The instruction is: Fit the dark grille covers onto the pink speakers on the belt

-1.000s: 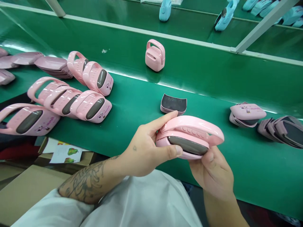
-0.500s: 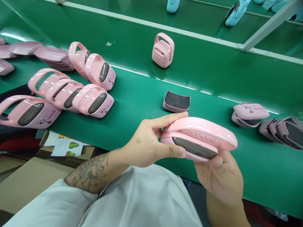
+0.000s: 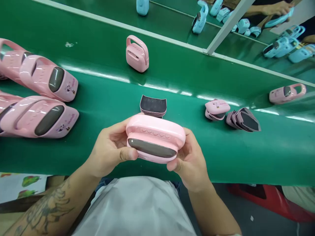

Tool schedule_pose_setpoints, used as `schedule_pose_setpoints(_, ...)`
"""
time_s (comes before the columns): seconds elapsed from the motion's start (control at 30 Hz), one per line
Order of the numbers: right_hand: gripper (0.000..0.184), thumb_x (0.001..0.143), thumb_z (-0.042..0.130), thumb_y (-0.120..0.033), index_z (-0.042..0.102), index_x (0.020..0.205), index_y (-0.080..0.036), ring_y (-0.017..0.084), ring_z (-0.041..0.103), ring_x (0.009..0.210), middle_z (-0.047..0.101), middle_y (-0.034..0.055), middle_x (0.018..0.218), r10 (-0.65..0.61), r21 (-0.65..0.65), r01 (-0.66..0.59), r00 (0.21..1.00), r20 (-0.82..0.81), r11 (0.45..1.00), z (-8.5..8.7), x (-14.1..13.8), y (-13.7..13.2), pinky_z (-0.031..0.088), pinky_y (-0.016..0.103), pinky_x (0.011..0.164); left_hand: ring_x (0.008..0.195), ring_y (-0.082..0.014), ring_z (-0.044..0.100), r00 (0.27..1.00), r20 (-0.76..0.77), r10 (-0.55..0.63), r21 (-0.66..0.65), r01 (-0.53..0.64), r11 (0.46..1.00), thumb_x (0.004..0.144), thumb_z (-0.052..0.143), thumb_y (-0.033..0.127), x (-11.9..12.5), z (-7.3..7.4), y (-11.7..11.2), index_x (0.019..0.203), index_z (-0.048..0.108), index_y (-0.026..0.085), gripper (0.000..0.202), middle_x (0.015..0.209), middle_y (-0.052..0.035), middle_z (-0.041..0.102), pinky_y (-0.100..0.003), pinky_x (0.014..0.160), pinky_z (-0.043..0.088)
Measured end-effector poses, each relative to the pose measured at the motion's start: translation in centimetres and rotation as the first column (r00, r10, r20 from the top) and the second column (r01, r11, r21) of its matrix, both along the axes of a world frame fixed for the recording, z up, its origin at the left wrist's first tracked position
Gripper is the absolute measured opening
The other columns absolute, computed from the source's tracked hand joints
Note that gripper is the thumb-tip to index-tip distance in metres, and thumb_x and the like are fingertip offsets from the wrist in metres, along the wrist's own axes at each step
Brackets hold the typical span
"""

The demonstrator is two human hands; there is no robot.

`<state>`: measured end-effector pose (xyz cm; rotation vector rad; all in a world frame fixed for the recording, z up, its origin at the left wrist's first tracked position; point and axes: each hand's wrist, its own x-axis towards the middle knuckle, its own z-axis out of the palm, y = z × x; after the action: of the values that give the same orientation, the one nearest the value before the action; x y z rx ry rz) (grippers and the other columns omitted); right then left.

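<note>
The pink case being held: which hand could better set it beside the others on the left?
Probably the left hand: it holds the pink case on the side nearest the other pink cases; the right hand is farther off.

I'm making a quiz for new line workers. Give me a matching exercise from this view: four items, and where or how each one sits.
Items:
1. Light-blue casings
2. Dark-faced curved panels
3. Lone pink casing
4. Pink casing nearest the person

Positions:
A. Gripped between the left hand and right hand
B. Standing upright, handle on top
C. Stacked on the green belt
D. Beyond the white rail

Pairs: 1-D, 2-C, 3-B, 4-A
</note>
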<state>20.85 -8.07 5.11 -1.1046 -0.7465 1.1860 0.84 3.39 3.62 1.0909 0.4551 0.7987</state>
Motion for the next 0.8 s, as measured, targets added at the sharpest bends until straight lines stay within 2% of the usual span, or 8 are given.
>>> schedule_pose_setpoints(0.13, 0.075, 0.064, 0.106, -0.049, 0.074, 0.131, -0.034, 0.030, 0.068, 0.130, 0.072, 0.0064, 0.139, -0.019, 0.045, 0.019, 1.000, -0.019, 0.999, -0.5, 0.1, 0.4, 0.062, 0.042, 0.101, 0.120, -0.0370, 0.076, 0.998, -0.038, 0.053, 0.057, -0.051, 0.997, 0.076, 0.099, 0.043, -0.2, -0.2, 0.0, 0.139, 0.077, 0.028, 0.068, 0.139, -0.0114, 0.077, -0.041, 0.091, 0.068)
schedule_pose_setpoints(0.27, 0.074, 0.066, 0.105, -0.050, 0.075, 0.131, -0.034, 0.029, 0.067, 0.130, 0.072, 0.0061, 0.140, -0.019, 0.041, 0.020, 1.000, -0.020, 0.999, -0.5, 0.4, 0.4, 0.061, 0.043, 0.103, 0.123, -0.0394, 0.074, 0.991, -0.069, 0.119, 0.095, -0.112, 0.989, 0.076, 0.099, 0.046, -0.3, -0.7, -0.6, 0.139, 0.076, 0.032, 0.069, 0.136, -0.0098, 0.079, -0.047, 0.093, 0.068)
schedule_pose_setpoints(0.37, 0.074, 0.078, 0.097, -0.050, 0.068, 0.143, -0.032, 0.031, 0.065, 0.136, 0.068, 0.0086, 0.148, 0.052, 0.020, -0.052, 0.998, -0.020, 0.998, -0.2, 0.1, 0.2, 0.059, 0.047, 0.109, 0.124, -0.0395, 0.074, 0.990, -0.063, 0.125, 0.096, -0.119, 0.988, 0.086, 0.090, 0.046, 0.2, -0.6, -1.2, 0.144, 0.073, 0.029, 0.062, 0.136, -0.0115, 0.078, -0.048, 0.095, 0.067)
schedule_pose_setpoints(0.47, 0.069, 0.097, 0.075, -0.061, 0.055, 0.157, -0.032, 0.031, 0.058, 0.147, 0.061, 0.0094, 0.159, 0.050, 0.075, -0.051, 0.999, 0.019, 0.996, 0.0, -0.8, 0.7, 0.052, 0.049, 0.119, 0.134, -0.0373, 0.068, 0.977, -0.057, 0.205, 0.067, -0.201, 0.977, 0.103, 0.065, 0.060, 1.6, 0.1, -1.8, 0.152, 0.066, 0.024, 0.060, 0.143, -0.0139, 0.073, -0.049, 0.108, 0.060)
schedule_pose_setpoints(0.53, 0.070, 0.103, 0.051, -0.077, 0.057, 0.154, -0.031, 0.031, 0.060, 0.145, 0.064, 0.0101, 0.154, -0.060, 0.115, 0.055, 0.997, 0.040, 0.992, 0.0, -1.5, 1.4, 0.054, 0.050, 0.116, 0.132, -0.0344, 0.068, 0.953, -0.091, 0.290, 0.038, -0.288, 0.957, 0.108, 0.042, 0.073, 3.0, 0.6, -1.9, 0.152, 0.064, 0.023, 0.070, 0.141, -0.0142, 0.072, -0.048, 0.108, 0.059)
schedule_pose_setpoints(0.6, 0.078, 0.102, 0.032, -0.086, 0.067, 0.140, -0.029, 0.032, 0.068, 0.131, 0.071, 0.0108, 0.138, -0.234, 0.130, 0.223, 0.969, 0.081, 0.966, -0.1, -2.0, 2.5, 0.059, 0.049, 0.105, 0.120, -0.0322, 0.071, 0.919, -0.125, 0.373, 0.074, -0.367, 0.927, 0.105, 0.029, 0.082, 4.3, 0.9, -1.8, 0.149, 0.066, 0.024, 0.081, 0.131, -0.0138, 0.074, -0.046, 0.099, 0.061)
schedule_pose_setpoints(0.7, 0.084, 0.101, 0.021, -0.087, 0.074, 0.119, -0.025, 0.032, 0.072, 0.115, 0.074, 0.0123, 0.121, -0.406, 0.176, 0.376, 0.895, 0.186, 0.910, -0.3, -2.1, 4.2, 0.060, 0.050, 0.097, 0.107, -0.0297, 0.071, 0.846, -0.129, 0.517, 0.253, -0.476, 0.842, 0.103, 0.025, 0.085, 5.8, 1.5, -1.1, 0.129, 0.077, 0.023, 0.084, 0.116, -0.0122, 0.072, -0.045, 0.092, 0.059)
schedule_pose_setpoints(0.8, 0.093, 0.099, 0.011, -0.088, 0.076, 0.110, -0.022, 0.035, 0.073, 0.112, 0.075, 0.0162, 0.117, -0.474, 0.282, 0.406, 0.847, 0.240, 0.869, -0.3, -1.8, 5.5, 0.058, 0.056, 0.098, 0.104, -0.0302, 0.069, 0.795, -0.062, 0.603, 0.371, -0.543, 0.754, 0.105, 0.022, 0.082, 6.7, 1.9, -0.3, 0.103, 0.082, 0.022, 0.086, 0.106, -0.0120, 0.072, -0.049, 0.097, 0.056)
